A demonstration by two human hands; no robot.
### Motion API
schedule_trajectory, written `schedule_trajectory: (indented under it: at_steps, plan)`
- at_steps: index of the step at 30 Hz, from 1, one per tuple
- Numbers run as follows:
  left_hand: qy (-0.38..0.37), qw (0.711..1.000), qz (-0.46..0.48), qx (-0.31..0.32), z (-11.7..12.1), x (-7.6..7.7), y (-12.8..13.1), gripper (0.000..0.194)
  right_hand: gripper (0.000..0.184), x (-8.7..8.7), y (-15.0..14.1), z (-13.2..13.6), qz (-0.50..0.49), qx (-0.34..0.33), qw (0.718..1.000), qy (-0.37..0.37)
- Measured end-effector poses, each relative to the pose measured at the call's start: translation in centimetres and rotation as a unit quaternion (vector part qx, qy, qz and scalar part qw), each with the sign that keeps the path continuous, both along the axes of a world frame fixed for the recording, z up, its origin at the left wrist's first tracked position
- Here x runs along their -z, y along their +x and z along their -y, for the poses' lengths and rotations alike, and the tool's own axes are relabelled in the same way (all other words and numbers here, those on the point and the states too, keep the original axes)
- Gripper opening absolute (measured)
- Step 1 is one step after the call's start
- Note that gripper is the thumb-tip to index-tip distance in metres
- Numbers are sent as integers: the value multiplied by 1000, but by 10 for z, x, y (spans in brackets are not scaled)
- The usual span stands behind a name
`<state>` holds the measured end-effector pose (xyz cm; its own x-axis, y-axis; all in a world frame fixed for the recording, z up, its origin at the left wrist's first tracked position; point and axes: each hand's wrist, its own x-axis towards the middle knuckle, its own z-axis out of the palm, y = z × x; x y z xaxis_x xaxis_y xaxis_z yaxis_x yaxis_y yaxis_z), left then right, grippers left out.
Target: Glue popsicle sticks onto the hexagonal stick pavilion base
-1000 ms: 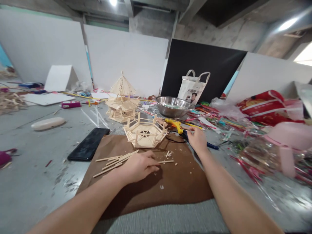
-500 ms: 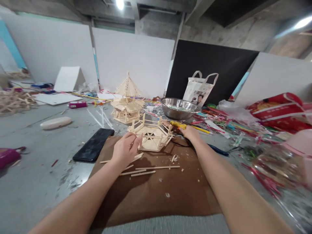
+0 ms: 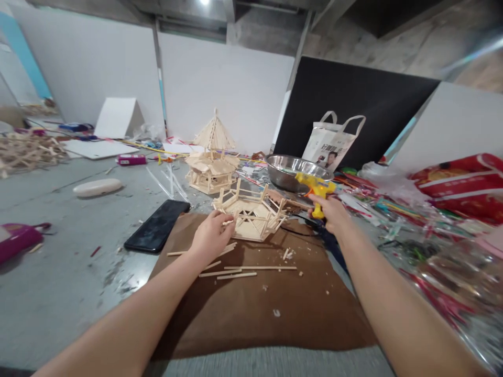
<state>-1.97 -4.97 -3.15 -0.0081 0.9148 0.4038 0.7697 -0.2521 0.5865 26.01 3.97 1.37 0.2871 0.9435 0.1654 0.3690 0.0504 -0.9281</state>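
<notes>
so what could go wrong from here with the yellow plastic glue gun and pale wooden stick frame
The yellow plastic glue gun, raised in the right hand near the pale wooden stick frame, might bump or drip on it. The left hand, close beside the frame, could nudge it askew.

Wht panels (image 3: 223,89) across bkgd, blk panel (image 3: 353,110) among them twd R; bare concrete (image 3: 271,36) & beams (image 3: 334,13) above, lamp (image 3: 204,2) lit; gry desk (image 3: 51,209) below.
</notes>
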Motion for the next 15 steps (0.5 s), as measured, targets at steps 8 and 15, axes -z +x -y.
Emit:
schedule_trajectory:
  at_steps: [8, 15]
  plan:
    - [0, 1000, 15, 9, -4, 5, 0, 29, 29, -10, -55, 87, -9, -232, 970, 65]
    - [7, 1000, 16, 18, -4, 5, -2, 28, 24, 8, -78, 103, 208, -246, 935, 147]
